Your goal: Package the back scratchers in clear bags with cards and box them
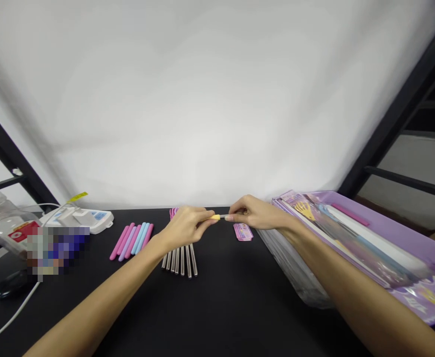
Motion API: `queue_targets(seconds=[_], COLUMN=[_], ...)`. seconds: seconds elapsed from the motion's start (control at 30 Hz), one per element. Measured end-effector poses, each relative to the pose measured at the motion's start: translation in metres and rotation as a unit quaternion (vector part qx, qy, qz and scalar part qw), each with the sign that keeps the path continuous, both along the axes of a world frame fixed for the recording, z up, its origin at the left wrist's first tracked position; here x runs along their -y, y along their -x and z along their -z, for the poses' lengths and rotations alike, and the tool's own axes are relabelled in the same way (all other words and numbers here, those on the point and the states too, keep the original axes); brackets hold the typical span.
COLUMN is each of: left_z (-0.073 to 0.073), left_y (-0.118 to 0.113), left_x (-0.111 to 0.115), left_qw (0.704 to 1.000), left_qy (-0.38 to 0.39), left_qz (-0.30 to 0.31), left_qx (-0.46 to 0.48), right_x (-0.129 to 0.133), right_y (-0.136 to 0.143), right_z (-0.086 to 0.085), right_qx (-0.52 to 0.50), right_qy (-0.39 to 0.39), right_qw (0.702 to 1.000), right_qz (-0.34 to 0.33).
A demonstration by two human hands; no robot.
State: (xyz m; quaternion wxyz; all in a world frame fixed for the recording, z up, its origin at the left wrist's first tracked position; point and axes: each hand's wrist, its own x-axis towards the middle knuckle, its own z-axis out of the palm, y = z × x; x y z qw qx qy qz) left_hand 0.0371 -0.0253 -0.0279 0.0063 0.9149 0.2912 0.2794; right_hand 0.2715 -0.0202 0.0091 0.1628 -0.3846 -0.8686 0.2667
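- The left hand point(188, 225) is narrowed to a pinch between thumb and forefinger, holding a small yellow piece point(215, 217) that points toward the right.
- The right hand point(252, 212) is also pinched narrow, its fingertips on a thin grey rod end point(223, 216).
- Yellow piece and rod end meet in line between the hands, above the far part of the black tabletop point(217, 307); whether they are joined or only touching, I cannot tell.
- For good control, the best hold seems to be close to where they meet, with both pieces on one straight axis and steady, even pressure; a tilt could make the small parts slip.
- Metal rods point(182, 263) fan out beneath the left hand, which hides their middles; pink and purple ends show beyond it. A lowered wrist could knock them askew.
- Left of these lies a row of coloured tubes point(135, 240), pink, purple and blue, near the left forearm.
- A small stack of pink cards point(243, 232) lies just below the right hand.
- On the right, a purple box point(403, 235) with packets and some clear plastic packaging point(295, 277) crowd the right forearm.
- At far left are a power strip point(100, 223), a clear jar point(2, 218), a black mouse point(13, 285) and a white cable point(15, 316), well apart from the hands.
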Motion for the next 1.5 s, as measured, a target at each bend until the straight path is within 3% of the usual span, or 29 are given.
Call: queue_targets(seconds=[0.1,0.23,0.33,0.43,0.67,0.77,0.9,1.0,1.23,1.33,1.5], left_z=[0.003,-0.003,-0.009,-0.011,-0.006,-0.009,-0.019,-0.025,-0.02,-0.019,-0.023], left_y=[0.004,0.012,0.016,0.013,-0.008,0.008,0.044,0.049,0.014,0.023,0.034], left_x=[-0.005,-0.012,-0.013,-0.009,-0.001,-0.013,-0.032,-0.031,-0.005,-0.009,-0.021], left_qw=[0.994,0.986,0.983,0.98,0.97,0.981,0.991,0.987,0.963,0.957,0.946], left_qy=[-0.095,-0.14,-0.138,-0.121,-0.122,-0.082,-0.031,-0.055,-0.152,-0.167,-0.168], left_qz=[-0.023,-0.039,-0.057,-0.084,-0.096,-0.075,-0.072,-0.091,-0.134,-0.135,-0.184], left_qx=[-0.04,-0.078,-0.106,-0.134,-0.186,-0.16,-0.111,-0.124,-0.178,-0.194,-0.208], right_x=[-0.002,-0.003,-0.001,0.002,0.008,0.006,0.003,0.003,0.006,0.006,0.006], right_y=[0.0,-0.001,-0.005,-0.008,0.011,0.014,-0.002,-0.006,0.014,0.001,-0.031], right_z=[0.0,-0.009,-0.016,-0.018,-0.005,-0.003,-0.014,-0.021,-0.01,-0.008,-0.01], right_qx=[-0.011,0.026,0.06,0.067,0.12,0.124,0.134,0.154,0.137,0.134,0.157], right_qy=[0.027,-0.025,-0.062,-0.052,-0.112,-0.152,-0.188,-0.19,-0.208,-0.205,-0.223], right_qw=[1.0,0.999,0.996,0.996,0.986,0.98,0.97,0.967,0.967,0.968,0.958], right_qz=[0.004,0.012,0.028,0.028,0.02,0.038,0.077,0.066,0.046,0.043,0.094])
